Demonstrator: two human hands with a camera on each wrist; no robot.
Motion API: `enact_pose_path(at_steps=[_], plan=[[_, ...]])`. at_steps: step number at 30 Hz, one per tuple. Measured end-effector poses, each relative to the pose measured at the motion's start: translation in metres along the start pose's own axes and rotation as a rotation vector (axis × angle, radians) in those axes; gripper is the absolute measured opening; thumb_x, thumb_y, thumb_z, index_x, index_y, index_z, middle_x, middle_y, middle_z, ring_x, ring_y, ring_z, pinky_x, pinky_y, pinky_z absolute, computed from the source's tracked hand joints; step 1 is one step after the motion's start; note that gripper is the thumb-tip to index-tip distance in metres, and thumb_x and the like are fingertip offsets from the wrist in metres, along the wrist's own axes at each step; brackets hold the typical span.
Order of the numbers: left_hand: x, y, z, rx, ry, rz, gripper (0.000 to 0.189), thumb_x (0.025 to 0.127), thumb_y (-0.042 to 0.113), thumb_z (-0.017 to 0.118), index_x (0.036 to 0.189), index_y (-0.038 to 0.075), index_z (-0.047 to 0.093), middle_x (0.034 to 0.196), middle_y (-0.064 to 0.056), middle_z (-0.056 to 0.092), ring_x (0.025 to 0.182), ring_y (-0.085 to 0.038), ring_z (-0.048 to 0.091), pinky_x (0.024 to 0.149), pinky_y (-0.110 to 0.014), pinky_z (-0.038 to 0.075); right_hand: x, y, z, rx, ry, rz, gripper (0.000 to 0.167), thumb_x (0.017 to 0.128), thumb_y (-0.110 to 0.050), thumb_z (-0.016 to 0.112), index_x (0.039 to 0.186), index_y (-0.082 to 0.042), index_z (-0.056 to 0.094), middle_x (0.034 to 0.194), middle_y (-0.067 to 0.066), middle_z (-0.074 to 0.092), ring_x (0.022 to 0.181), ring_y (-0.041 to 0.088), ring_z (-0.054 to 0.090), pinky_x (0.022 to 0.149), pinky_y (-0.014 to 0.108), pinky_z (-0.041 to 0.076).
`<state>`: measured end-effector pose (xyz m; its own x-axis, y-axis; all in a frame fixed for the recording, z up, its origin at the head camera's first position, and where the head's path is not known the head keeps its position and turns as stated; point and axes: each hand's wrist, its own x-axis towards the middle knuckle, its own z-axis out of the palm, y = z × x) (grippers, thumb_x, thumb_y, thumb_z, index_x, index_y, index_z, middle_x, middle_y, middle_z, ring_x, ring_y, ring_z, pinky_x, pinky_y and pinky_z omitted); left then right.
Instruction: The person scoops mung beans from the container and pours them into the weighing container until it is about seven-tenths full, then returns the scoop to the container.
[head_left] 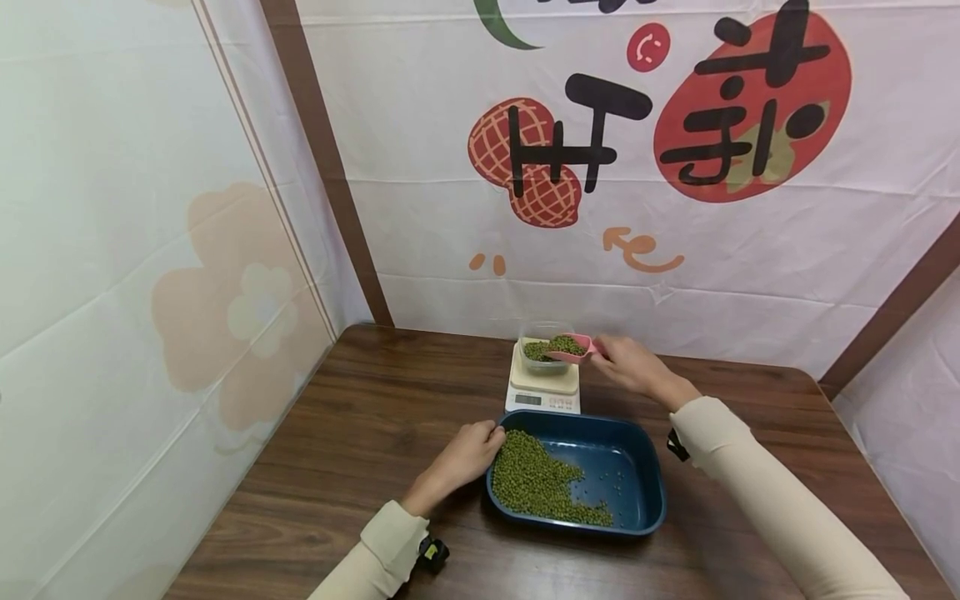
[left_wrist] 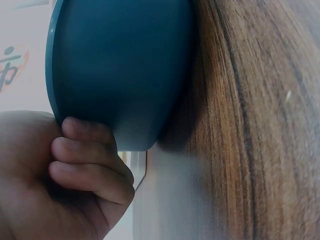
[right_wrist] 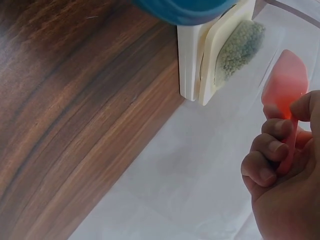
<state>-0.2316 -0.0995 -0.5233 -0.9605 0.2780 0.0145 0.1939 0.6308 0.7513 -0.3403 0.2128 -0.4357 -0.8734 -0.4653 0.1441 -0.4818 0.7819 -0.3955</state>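
A pink scoop (head_left: 574, 358) filled with green mung beans is gripped by the handle in my right hand (head_left: 633, 365). Its bowl is over a clear plastic container (head_left: 542, 367), which has mung beans inside and stands on a kitchen scale (head_left: 551, 385). In the right wrist view, fingers curl round the handle of the scoop (right_wrist: 286, 80). My left hand (head_left: 467, 454) holds a dark blue tray (head_left: 611, 427) by its far left corner. Mung beans (head_left: 532, 479) are heaped along the tray's left side, with a few loose ones farther right.
A brown wood-grain table (head_left: 360, 433) carries everything. The scale stands just behind the tray, near the back edge. White printed cloth (head_left: 420, 300) hangs right behind the table, and another cloth (head_left: 135, 350) hangs along the left.
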Motion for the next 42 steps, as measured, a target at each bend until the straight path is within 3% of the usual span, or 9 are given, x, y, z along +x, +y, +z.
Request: enact_pose_path(at_steps=[4,8,11,15,19,26,32,39,42], plan=[[0.008,-0.021,0.011,0.026,0.022,0.044,0.044,0.116,0.037,0.038,0.08,0.014,0.051,0.066,0.001,0.043,0.056,-0.015,0.041,0.054,-0.033,0.037,0.0,-0.001,-0.001,-0.008,-0.008,0.01,0.017,0.107,-0.018,0.053,0.1,-0.006,0.062,0.072,0.003,0.047,0.063,0.017,0.046,0.062,0.033,0.038],[0.014,-0.033,0.017,0.028,0.025,0.036,0.045,0.115,0.039,0.038,0.081,0.014,0.052,0.066,0.0,0.045,0.057,-0.016,0.044,0.055,-0.034,0.039,0.001,-0.001,-0.003,-0.028,-0.018,0.017,0.017,0.108,-0.019,0.053,0.099,-0.006,0.062,0.072,0.002,0.047,0.063,0.016,0.046,0.062,0.033,0.038],[0.014,-0.031,0.015,0.034,0.029,0.03,0.045,0.115,0.04,0.039,0.08,0.015,0.052,0.066,0.001,0.045,0.057,-0.015,0.044,0.055,-0.033,0.04,0.003,-0.001,-0.004,-0.042,-0.019,0.008,0.018,0.108,-0.02,0.053,0.098,-0.008,0.062,0.071,0.002,0.046,0.063,0.016,0.045,0.062,0.033,0.038],[0.005,-0.008,0.005,0.042,0.008,-0.014,0.041,0.115,0.03,0.042,0.08,0.012,0.053,0.066,0.0,0.045,0.057,-0.015,0.044,0.057,-0.032,0.04,0.004,-0.002,-0.006,-0.055,-0.02,-0.009,0.019,0.108,-0.02,0.054,0.095,-0.008,0.061,0.07,0.002,0.044,0.061,0.016,0.042,0.062,0.033,0.036],[0.001,-0.001,0.002,0.036,-0.003,-0.033,0.042,0.115,0.031,0.042,0.08,0.012,0.053,0.066,0.0,0.044,0.057,-0.014,0.042,0.056,-0.029,0.037,0.005,-0.003,-0.008,-0.059,-0.03,-0.01,0.018,0.108,-0.02,0.054,0.095,-0.008,0.06,0.07,0.001,0.042,0.061,0.016,0.041,0.062,0.033,0.035],[0.022,-0.046,0.024,0.077,0.015,0.006,0.045,0.116,0.041,0.037,0.08,0.017,0.052,0.066,0.002,0.045,0.056,-0.014,0.043,0.054,-0.032,0.039,0.006,-0.005,-0.011,-0.06,-0.033,-0.022,0.019,0.108,-0.019,0.056,0.093,-0.007,0.06,0.069,0.001,0.041,0.061,0.016,0.04,0.061,0.033,0.034],[0.008,-0.019,0.009,-0.004,0.003,0.018,0.044,0.115,0.036,0.04,0.079,0.014,0.051,0.065,0.001,0.044,0.055,-0.015,0.042,0.054,-0.033,0.038,0.008,-0.006,-0.013,-0.079,-0.042,-0.009,0.021,0.107,-0.019,0.056,0.088,-0.009,0.058,0.069,0.001,0.042,0.061,0.015,0.041,0.061,0.032,0.034],[0.016,-0.037,0.018,0.039,0.02,0.055,0.045,0.116,0.04,0.036,0.081,0.015,0.051,0.066,0.002,0.043,0.056,-0.014,0.041,0.054,-0.033,0.037,0.009,-0.005,-0.016,-0.08,-0.047,0.011,0.022,0.106,-0.019,0.056,0.085,-0.011,0.058,0.068,0.001,0.044,0.061,0.016,0.043,0.061,0.032,0.035],[0.013,-0.027,0.013,0.03,0.01,0.028,0.045,0.116,0.04,0.038,0.081,0.014,0.052,0.065,0.001,0.044,0.055,-0.015,0.043,0.053,-0.033,0.038,0.01,-0.004,-0.017,-0.085,-0.045,0.002,0.022,0.106,-0.018,0.056,0.086,-0.01,0.059,0.069,0.001,0.044,0.061,0.016,0.044,0.061,0.032,0.035]])
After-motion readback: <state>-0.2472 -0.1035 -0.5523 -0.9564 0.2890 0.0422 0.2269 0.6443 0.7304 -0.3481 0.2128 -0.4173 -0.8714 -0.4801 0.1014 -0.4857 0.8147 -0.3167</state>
